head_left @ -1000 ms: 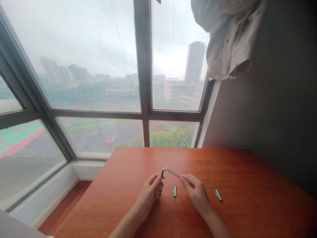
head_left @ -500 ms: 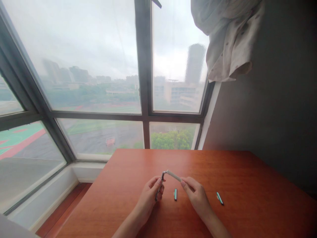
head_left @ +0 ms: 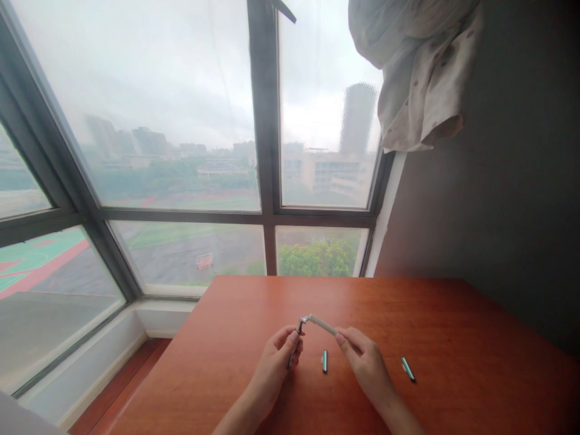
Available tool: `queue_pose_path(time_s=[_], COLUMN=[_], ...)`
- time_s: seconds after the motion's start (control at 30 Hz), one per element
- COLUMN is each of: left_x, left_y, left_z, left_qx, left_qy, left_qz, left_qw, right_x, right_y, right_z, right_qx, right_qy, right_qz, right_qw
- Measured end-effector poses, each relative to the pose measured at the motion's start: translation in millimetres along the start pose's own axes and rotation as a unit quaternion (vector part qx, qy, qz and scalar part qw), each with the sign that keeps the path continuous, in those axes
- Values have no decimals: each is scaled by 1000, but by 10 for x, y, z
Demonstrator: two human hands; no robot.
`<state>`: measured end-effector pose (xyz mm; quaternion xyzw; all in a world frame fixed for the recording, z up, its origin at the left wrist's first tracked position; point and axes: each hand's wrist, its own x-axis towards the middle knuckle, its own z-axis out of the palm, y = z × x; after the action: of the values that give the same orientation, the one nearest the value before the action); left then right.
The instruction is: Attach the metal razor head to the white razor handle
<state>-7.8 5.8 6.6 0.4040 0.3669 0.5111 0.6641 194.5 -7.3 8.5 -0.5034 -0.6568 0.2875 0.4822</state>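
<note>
A wide window (head_left: 181, 151) with a dark frame fills the far side, a pale curtain (head_left: 417, 72) bunched at its upper right against a grey wall (head_left: 498, 199). Below it stands the reddish wooden bench (head_left: 453, 338). Over the bench's near middle, both hands are closed on a razor (head_left: 312, 320) held just above the wood: the right hand (head_left: 365, 362) pinches the end of its white handle, and the left hand (head_left: 274, 359) grips a dark blade cartridge at the metal head (the joint itself is too small to read). Two teal cartridges lie flat: one cartridge (head_left: 324, 360) between the hands, another cartridge (head_left: 408, 369) right of the right hand.
</note>
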Motion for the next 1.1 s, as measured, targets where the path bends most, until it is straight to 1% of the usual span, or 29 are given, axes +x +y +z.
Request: queue_pose_path(time_s=[0.2,0.3,0.67,0.97,1.1], left_x=[48,54,38,49,37], left_y=[-29,-22,23,11,33], left_z=[-79,-99,-68,-50,-46], left_qx=[40,58,78,69,80], left_qy=[26,28,45,55,71], left_qz=[45,57,50,53,58], left_qw=[998,996,995,995,993], right_x=[4,1,4,4,11], right_y=[2,-27,-3,25,66], right_z=[-16,-13,-4,14,25], right_qx=[19,28,-2,16,28], right_qy=[3,-5,-4,-12,-16], right_qz=[-3,-9,11,26,38], right_qw=[1000,1000,1000,999,999])
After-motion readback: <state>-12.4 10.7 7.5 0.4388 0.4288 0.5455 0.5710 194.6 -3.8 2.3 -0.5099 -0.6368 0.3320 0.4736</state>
